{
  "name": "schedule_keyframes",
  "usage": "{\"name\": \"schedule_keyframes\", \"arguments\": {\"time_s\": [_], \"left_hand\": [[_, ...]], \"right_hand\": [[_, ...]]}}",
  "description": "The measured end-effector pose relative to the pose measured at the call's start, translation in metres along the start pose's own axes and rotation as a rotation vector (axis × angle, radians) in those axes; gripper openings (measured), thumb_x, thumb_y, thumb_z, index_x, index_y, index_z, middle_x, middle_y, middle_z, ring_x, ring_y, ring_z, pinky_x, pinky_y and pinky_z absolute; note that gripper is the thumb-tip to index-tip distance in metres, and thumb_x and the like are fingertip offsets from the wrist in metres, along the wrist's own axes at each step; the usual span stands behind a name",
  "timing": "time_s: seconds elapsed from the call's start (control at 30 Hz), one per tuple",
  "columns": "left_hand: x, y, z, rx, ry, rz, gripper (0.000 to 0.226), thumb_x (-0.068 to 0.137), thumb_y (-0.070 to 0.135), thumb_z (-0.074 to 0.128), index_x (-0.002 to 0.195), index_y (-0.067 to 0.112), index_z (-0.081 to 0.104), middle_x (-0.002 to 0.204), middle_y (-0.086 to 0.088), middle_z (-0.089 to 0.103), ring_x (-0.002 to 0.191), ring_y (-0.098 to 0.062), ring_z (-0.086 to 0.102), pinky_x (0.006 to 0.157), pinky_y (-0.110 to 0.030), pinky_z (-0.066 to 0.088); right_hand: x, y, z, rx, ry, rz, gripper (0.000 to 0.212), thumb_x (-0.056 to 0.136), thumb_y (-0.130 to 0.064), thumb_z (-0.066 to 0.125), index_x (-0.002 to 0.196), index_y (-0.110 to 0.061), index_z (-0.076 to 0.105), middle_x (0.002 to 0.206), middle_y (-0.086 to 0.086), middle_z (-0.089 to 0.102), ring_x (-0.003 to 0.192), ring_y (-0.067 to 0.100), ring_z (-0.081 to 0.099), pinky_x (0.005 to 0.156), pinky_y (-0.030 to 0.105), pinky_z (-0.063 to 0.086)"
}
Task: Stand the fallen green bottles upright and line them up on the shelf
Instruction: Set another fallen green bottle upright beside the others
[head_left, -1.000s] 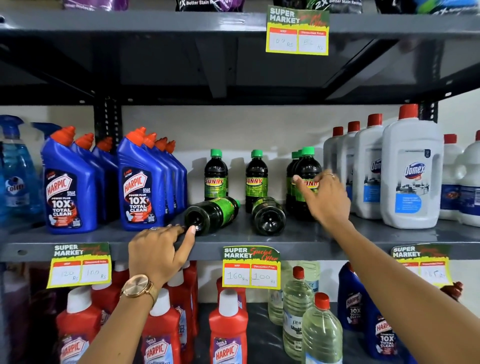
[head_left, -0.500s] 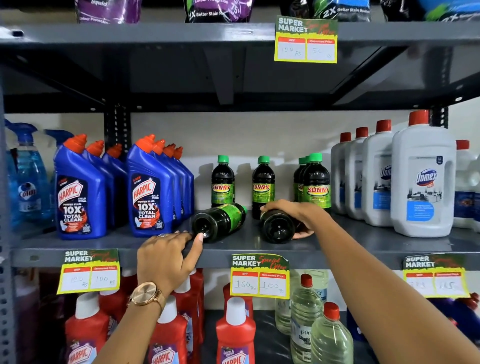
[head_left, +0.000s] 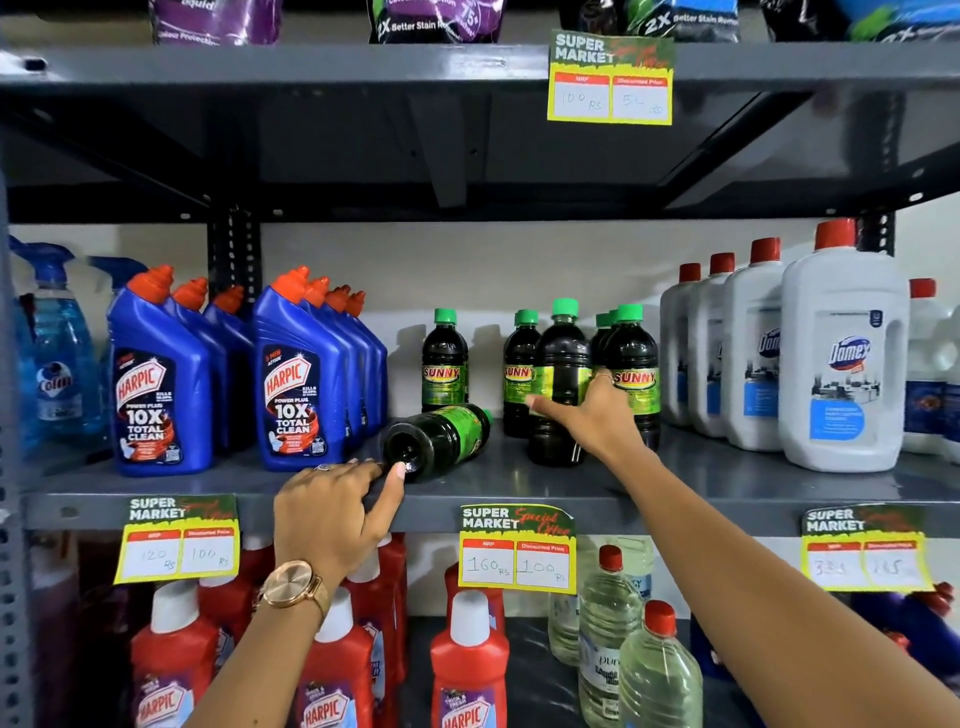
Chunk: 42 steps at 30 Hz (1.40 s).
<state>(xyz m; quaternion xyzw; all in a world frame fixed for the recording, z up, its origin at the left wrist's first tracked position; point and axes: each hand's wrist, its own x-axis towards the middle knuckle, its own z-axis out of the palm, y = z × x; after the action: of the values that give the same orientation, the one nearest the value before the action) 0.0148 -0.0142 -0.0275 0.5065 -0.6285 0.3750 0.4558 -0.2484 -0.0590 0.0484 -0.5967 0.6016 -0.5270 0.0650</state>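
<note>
One dark green-capped bottle (head_left: 439, 439) lies on its side on the grey middle shelf (head_left: 727, 486), base toward me. My left hand (head_left: 337, 512) rests at the shelf edge with its thumb touching that base. My right hand (head_left: 589, 415) grips a second bottle (head_left: 561, 379), which stands upright in front of the row. Behind it stand more green bottles: one on the left (head_left: 445, 364), one partly hidden (head_left: 519, 374), and a group on the right (head_left: 631, 374).
Blue Harpic bottles (head_left: 291, 384) crowd the shelf left of the fallen bottle. White Domex jugs (head_left: 841, 364) stand to the right. The upper shelf (head_left: 311, 67) hangs overhead. Red bottles (head_left: 467, 670) and clear bottles (head_left: 654, 670) fill the shelf below.
My right hand took hold of the right-hand fallen bottle and stood it upright. My left hand stayed at the base of the other fallen bottle.
</note>
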Motion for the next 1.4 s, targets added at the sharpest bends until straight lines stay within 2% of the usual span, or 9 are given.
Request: {"name": "schedule_keyframes", "arguments": {"time_s": [0.1, 0.2, 0.33, 0.43, 0.63, 0.83, 1.03, 1.23, 1.4], "left_hand": [[0.0, 0.0, 0.0, 0.003, -0.01, -0.007, 0.048, 0.085, 0.047, 0.04, 0.054, 0.02, 0.066, 0.045, 0.002, 0.058, 0.042, -0.02, 0.056, 0.049, -0.02, 0.023], [0.0, -0.001, 0.0, 0.003, -0.017, -0.013, 0.049, 0.085, 0.048, 0.039, 0.054, 0.021, 0.065, 0.045, 0.003, 0.058, 0.042, -0.019, 0.056, 0.049, -0.02, 0.023], [0.0, -0.002, 0.001, -0.003, -0.018, -0.004, 0.048, 0.085, 0.047, 0.039, 0.054, 0.021, 0.065, 0.045, 0.003, 0.058, 0.042, -0.019, 0.055, 0.049, -0.02, 0.023], [-0.001, -0.003, 0.002, -0.016, -0.011, -0.007, 0.049, 0.085, 0.048, 0.04, 0.055, 0.02, 0.066, 0.045, 0.002, 0.058, 0.042, -0.02, 0.055, 0.049, -0.02, 0.025], [-0.002, -0.002, 0.003, -0.02, -0.004, -0.002, 0.049, 0.085, 0.048, 0.04, 0.055, 0.019, 0.066, 0.045, 0.002, 0.058, 0.041, -0.021, 0.055, 0.049, -0.02, 0.025], [-0.001, -0.003, 0.004, -0.016, 0.002, -0.005, 0.05, 0.086, 0.048, 0.039, 0.054, 0.02, 0.065, 0.045, 0.002, 0.058, 0.042, -0.021, 0.055, 0.049, -0.02, 0.026], [-0.002, -0.002, 0.002, -0.009, 0.001, -0.008, 0.05, 0.086, 0.048, 0.039, 0.054, 0.019, 0.065, 0.045, 0.001, 0.058, 0.042, -0.021, 0.055, 0.05, -0.02, 0.026], [-0.002, -0.002, 0.003, -0.007, 0.003, -0.006, 0.05, 0.086, 0.048, 0.039, 0.055, 0.019, 0.066, 0.046, 0.001, 0.059, 0.044, -0.021, 0.056, 0.05, -0.021, 0.027], [-0.002, -0.002, 0.005, -0.003, -0.003, -0.011, 0.051, 0.087, 0.049, 0.038, 0.058, 0.019, 0.067, 0.047, 0.001, 0.06, 0.045, -0.022, 0.057, 0.05, -0.022, 0.028]], "right_hand": [[0.003, -0.008, 0.007, -0.069, -0.02, 0.04, 0.111, 0.062, -0.054, 0.083, 0.139, 0.006, 0.03, 0.128, 0.021, 0.057, 0.118, 0.037, 0.057, 0.095, 0.043, 0.05], [0.004, -0.008, 0.015, -0.042, -0.012, 0.081, 0.118, 0.061, -0.056, 0.083, 0.143, 0.005, 0.024, 0.133, 0.021, 0.053, 0.122, 0.038, 0.054, 0.098, 0.045, 0.048], [0.004, -0.004, 0.022, 0.245, -0.077, 0.155, 0.077, 0.078, -0.04, 0.074, 0.131, 0.003, 0.038, 0.124, 0.012, 0.056, 0.104, 0.029, 0.055, 0.083, 0.034, 0.047], [0.005, 0.003, 0.021, 0.196, -0.086, 0.112, 0.053, 0.08, -0.031, 0.069, 0.12, -0.001, 0.05, 0.119, 0.018, 0.062, 0.095, 0.029, 0.059, 0.076, 0.034, 0.049], [0.002, 0.003, 0.026, -0.094, -0.02, 0.015, 0.092, 0.063, -0.059, 0.079, 0.124, 0.003, 0.048, 0.121, 0.018, 0.057, 0.113, 0.035, 0.056, 0.095, 0.042, 0.049], [0.006, 0.005, 0.024, 0.145, -0.109, 0.09, 0.049, 0.072, -0.027, 0.073, 0.112, -0.001, 0.061, 0.105, 0.009, 0.065, 0.096, 0.026, 0.06, 0.069, 0.027, 0.048], [0.003, 0.004, 0.026, -0.077, -0.018, 0.042, 0.105, 0.052, -0.058, 0.085, 0.128, 0.001, 0.043, 0.126, 0.017, 0.056, 0.117, 0.035, 0.056, 0.097, 0.045, 0.049], [0.007, 0.007, 0.026, 0.049, -0.099, 0.081, 0.062, 0.066, -0.035, 0.079, 0.118, -0.007, 0.059, 0.114, 0.012, 0.068, 0.106, 0.03, 0.064, 0.088, 0.035, 0.053], [0.004, 0.007, 0.026, -0.08, -0.029, 0.018, 0.091, 0.056, -0.05, 0.087, 0.124, -0.001, 0.049, 0.122, 0.017, 0.061, 0.114, 0.034, 0.059, 0.095, 0.043, 0.05]]}}
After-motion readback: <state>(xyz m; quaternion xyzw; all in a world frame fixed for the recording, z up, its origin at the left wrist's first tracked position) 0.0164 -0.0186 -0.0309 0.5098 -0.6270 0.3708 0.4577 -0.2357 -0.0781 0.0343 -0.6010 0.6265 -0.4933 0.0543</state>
